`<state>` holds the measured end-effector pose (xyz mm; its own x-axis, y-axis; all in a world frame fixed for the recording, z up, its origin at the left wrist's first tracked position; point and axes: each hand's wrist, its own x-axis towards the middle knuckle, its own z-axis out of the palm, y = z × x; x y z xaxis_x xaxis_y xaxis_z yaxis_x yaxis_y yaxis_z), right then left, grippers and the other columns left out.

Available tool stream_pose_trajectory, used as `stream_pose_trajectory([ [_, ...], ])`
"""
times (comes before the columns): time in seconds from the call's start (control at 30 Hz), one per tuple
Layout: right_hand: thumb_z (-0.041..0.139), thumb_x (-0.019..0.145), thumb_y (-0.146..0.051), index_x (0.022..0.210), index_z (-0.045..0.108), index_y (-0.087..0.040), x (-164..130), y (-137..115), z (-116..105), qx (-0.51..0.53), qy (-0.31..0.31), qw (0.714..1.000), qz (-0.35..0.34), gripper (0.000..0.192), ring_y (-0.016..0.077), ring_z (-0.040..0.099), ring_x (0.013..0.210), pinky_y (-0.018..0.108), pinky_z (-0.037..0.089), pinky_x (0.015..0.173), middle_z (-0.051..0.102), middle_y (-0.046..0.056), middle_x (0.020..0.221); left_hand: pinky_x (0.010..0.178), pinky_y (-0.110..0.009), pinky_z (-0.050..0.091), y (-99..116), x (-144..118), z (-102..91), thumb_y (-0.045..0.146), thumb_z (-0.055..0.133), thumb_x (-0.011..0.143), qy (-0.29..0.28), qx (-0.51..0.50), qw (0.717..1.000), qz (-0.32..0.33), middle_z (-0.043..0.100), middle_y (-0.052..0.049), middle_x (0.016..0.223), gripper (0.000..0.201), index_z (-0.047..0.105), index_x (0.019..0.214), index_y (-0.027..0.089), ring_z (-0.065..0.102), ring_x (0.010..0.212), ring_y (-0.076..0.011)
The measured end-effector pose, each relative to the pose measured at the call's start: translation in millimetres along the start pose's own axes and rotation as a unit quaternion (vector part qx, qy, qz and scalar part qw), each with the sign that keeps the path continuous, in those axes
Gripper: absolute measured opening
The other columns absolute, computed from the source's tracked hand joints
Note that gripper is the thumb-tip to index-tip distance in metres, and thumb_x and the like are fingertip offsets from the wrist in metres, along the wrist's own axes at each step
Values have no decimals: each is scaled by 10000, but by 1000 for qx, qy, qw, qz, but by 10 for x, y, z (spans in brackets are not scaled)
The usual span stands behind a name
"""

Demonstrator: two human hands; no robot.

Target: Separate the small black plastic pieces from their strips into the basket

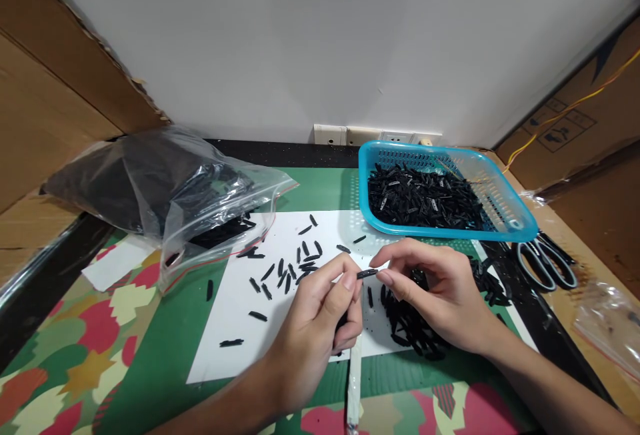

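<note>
Over the white paper sheet (215,355), my left hand (320,321) pinches one end of a small black plastic piece (367,274) between thumb and forefinger. Its other fingers are curled, and something dark shows in the palm. My right hand (435,288) has its thumb and forefinger at the piece's other end. Beneath that hand lies a heap of similar black pieces (413,328), partly hidden by it. Several loose black pieces (287,271) are scattered on the paper to the left.
A blue basket (450,231) of black pieces stands at the back right. A clear zip bag (200,188) with dark contents lies at the left. Scissors (545,265) rest at the right. A white strip (354,381) lies in front. Cardboard (590,115) and a wall (300,41) surround the table.
</note>
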<state>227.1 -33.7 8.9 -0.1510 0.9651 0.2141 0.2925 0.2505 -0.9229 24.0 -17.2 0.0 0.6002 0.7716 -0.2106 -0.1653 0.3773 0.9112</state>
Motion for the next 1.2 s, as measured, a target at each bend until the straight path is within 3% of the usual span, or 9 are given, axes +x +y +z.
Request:
stream_pose_trajectory([
  [0.87,646,1029,-193,979,720,-170,8,42,20,-96,6,989,-115,92,113,630,605,219,465,581,712,-2,749,455,-171,251,-3,4,5,486,424,1092,12,-18,1000,-16,384,90,536,379,467,828,219,283,461,-70],
  [0.97,631,1014,-134,961,705,-138,16,55,-1,-181,38,963,-194,91,124,612,591,249,450,588,698,17,721,432,-169,239,17,16,7,527,386,1084,12,-40,998,-40,395,91,519,374,489,882,229,263,438,-74],
  [1.07,666,978,-108,922,704,-129,44,97,-88,-311,108,903,-275,71,127,559,552,279,403,574,676,15,670,406,-171,214,26,23,3,636,331,1060,7,-56,996,-65,408,100,501,422,486,971,254,238,406,-77],
  [1.2,749,950,-149,984,742,-163,97,164,-259,-412,238,848,-234,37,88,487,481,259,371,548,639,-48,609,413,-179,225,23,13,-2,752,241,1019,3,-48,994,-97,425,104,502,528,474,1108,287,251,400,-89],
])
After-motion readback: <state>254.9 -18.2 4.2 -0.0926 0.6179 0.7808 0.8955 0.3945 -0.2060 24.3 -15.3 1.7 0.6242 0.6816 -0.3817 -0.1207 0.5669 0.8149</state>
